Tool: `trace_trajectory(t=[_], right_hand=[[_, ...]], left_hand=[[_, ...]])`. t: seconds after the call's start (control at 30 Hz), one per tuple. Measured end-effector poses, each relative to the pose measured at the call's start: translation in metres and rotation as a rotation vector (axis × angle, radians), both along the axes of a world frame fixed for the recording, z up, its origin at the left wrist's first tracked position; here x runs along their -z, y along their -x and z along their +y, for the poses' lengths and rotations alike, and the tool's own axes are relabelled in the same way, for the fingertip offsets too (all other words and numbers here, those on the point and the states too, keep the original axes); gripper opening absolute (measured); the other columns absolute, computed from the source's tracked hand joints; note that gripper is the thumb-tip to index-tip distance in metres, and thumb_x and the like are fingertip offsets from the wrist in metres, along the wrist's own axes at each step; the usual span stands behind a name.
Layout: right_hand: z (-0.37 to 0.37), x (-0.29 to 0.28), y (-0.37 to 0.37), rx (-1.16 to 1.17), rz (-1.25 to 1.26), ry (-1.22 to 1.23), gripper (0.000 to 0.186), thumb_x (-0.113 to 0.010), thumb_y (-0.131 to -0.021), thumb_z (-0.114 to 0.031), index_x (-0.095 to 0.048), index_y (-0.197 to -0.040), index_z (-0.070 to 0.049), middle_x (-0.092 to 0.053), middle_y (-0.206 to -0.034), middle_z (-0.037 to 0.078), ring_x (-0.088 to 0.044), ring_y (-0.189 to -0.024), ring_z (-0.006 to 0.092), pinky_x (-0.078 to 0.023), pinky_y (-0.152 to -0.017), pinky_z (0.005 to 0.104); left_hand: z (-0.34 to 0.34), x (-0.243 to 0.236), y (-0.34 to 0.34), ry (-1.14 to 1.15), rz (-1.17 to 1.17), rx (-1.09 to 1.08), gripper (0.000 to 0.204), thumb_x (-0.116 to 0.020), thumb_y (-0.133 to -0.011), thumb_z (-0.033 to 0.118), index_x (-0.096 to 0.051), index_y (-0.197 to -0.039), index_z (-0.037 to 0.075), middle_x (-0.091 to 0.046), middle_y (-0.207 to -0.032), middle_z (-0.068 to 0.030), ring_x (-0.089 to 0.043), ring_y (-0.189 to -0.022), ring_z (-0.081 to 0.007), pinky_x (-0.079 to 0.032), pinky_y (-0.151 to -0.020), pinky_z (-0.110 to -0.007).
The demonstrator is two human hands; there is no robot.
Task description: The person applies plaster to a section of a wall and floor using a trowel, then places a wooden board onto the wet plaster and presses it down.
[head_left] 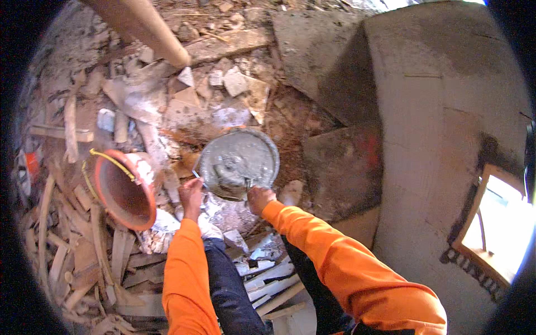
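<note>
A round bucket point(274, 149) of wet grey mortar point(237, 156) stands on the rubble in front of me. At its near left rim my left hand point(191, 196) is closed on the thin bucket handle. My right hand point(260, 199), at the near right rim, is closed round a trowel point(248, 182). Only the trowel's short shank shows; its blade seems sunk in the mortar, which is heaped and furrowed there. To the left, an orange-red bucket point(125, 190) with a yellow handle point(113, 160) lies tilted, its dark inside facing me.
Broken wood strips point(84, 251) and rubble cover the ground at left. Pale stone chunks point(234, 82) lie beyond the mortar bucket. A thick post point(151, 33) slants in from above. Grey slabs point(343, 167) lean by the wall point(416, 145) at right, which has a bright window point(497, 218).
</note>
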State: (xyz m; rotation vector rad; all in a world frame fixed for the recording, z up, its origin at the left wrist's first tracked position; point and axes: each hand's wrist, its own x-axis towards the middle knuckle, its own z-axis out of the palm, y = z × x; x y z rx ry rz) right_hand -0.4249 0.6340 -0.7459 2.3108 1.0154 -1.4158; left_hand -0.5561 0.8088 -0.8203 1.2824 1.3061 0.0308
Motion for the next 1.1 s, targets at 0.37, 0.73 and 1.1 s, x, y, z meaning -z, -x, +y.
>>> trace_trajectory(t=[0.37,0.73,1.1], right_hand=[[0.004,-0.071,-0.026,-0.063,0.038,-0.119,0.013,-0.056,-0.078,-0.015,-0.063,-0.080,-0.004,-0.066,-0.076,0.014,-0.067,-0.071,0.0283,-0.054,-0.056,0.0425],[0.055,0.016,-0.106,0.091,0.301,0.195,0.016,-0.056,-0.075,-0.013,-0.063,-0.082,-0.001,-0.066,-0.077,0.017,-0.067,-0.070,0.0301,-0.054,-0.059,0.0378],[0.024,-0.002,-0.034,0.004,0.097,-0.049,0.022,-0.052,-0.078,-0.014,-0.058,-0.092,0.001,-0.064,-0.094,0.020,-0.064,-0.088,0.0377,-0.053,-0.073,0.0454]], left_hand=[[0.017,-0.008,0.025,-0.039,0.120,0.025,0.023,-0.066,-0.079,0.018,-0.069,-0.089,-0.002,-0.065,-0.074,-0.0024,-0.057,-0.068,-0.0094,-0.045,-0.066,-0.024],[0.002,-0.019,-0.009,0.084,-0.023,-0.126,0.017,-0.068,-0.078,0.016,-0.069,-0.080,-0.002,-0.063,-0.071,0.0010,-0.053,-0.064,-0.0073,-0.044,-0.063,-0.024],[0.008,-0.018,-0.004,0.083,0.113,-0.057,0.021,-0.068,-0.077,0.014,-0.068,-0.090,-0.002,-0.065,-0.078,-0.0020,-0.057,-0.070,-0.0088,-0.045,-0.067,-0.024]])
